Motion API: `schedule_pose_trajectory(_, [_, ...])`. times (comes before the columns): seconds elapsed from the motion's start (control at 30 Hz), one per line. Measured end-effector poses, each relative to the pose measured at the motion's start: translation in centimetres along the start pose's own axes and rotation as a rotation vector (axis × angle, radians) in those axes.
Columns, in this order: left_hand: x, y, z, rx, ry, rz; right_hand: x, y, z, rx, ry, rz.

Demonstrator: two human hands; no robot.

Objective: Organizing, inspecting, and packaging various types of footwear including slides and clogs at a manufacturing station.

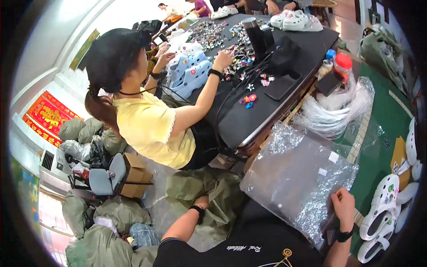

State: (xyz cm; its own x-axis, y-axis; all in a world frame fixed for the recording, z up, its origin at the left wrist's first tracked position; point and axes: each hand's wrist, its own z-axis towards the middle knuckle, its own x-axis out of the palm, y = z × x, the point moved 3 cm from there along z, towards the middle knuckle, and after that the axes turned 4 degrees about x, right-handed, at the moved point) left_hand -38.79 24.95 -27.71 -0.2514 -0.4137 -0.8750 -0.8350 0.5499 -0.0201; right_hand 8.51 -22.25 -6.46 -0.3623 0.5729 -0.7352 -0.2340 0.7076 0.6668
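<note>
My left hand (pixel 202 203) is at the olive-green woven sack (pixel 218 193) beside my lap; folds of the cloth hide its fingers. On the right, my right hand (pixel 343 205) has its fingers curled at the right edge of a stack of clear plastic bags (pixel 284 171). What lies under those fingers, if anything, is hidden. The bags lie flat on the green tabletop (pixel 369 155) in front of me. White clogs (pixel 382 207) with small charms stand just right of my right hand.
A co-worker in yellow (pixel 149 127) sits at the black table (pixel 238 120), reaching over pale blue clogs (pixel 189 73) and scattered charms (pixel 207 35). White plastic strands (pixel 327 113) and a red-lidded jar (pixel 343 64) lie beyond the bags. Stuffed sacks (pixel 100 244) and a chair (pixel 106 175) occupy the left floor.
</note>
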Motion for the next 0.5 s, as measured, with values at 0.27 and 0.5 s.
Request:
schedule_pose_trajectory(0.27, [-14.5, -10.0, -3.1, 0.159, 0.234, 0.061, 0.6, -0.4, 0.1, -0.012, 0.01, -0.028])
schedule_pose_trajectory(0.5, [-17.3, -20.2, -9.3, 0.013, 0.766, -1.397, 0.7, -1.6, 0.4, 0.015, 0.002, -0.039])
